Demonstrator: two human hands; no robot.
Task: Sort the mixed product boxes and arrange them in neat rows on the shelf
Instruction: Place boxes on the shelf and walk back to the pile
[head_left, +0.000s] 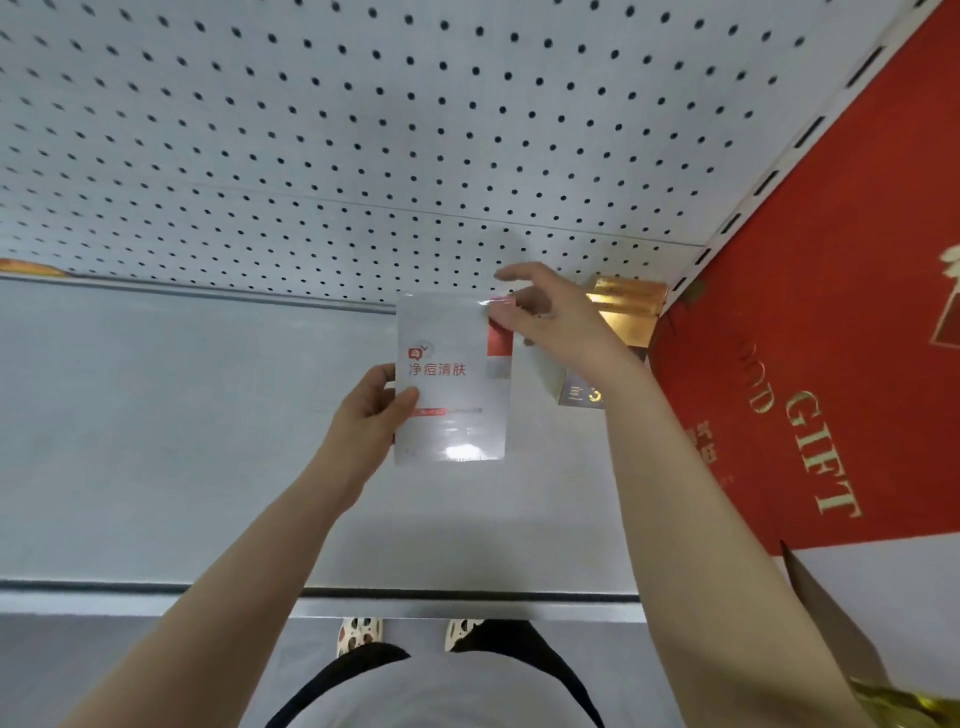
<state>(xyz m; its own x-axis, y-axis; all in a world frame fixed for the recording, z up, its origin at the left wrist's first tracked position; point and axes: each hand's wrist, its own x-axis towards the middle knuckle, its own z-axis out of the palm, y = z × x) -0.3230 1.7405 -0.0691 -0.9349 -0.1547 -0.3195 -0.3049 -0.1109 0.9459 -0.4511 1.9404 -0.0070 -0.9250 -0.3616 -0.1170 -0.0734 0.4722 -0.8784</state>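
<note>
The person stands at the shelf (156, 441) with both arms reaching over it, holding a flat white box (452, 384) with red print upright above the shelf's pale surface, toward the back right. The left hand (371, 410) grips the box's lower left edge, thumb curled across the front and fingers behind. The right hand (540, 322) is up at the top right corner; its thumb and a finger seem to pinch that corner while the other fingers spread loose, though how firm the hold is I cannot tell. Just behind that hand, a gold and grey box (618, 332) sits on the shelf against the back, near the right-hand end. That is the only box I can see already placed, so I would judge the sorting to be barely begun: one box set down, one in hand and not yet on the shelf, and no row formed. Most of the shelf to the left shows only bare white board. Behind it runs a white pegboard panel (311, 130) dotted with dark holes, and at the right a slotted upright (769, 176) marks the bay's end. Beyond that stands a large red carton (810, 364) with gold lettering, and a brown flap with something gold shows at the lower right corner. Below the shelf's front edge I see a grey floor and the person's patterned shoes (361, 634).
</note>
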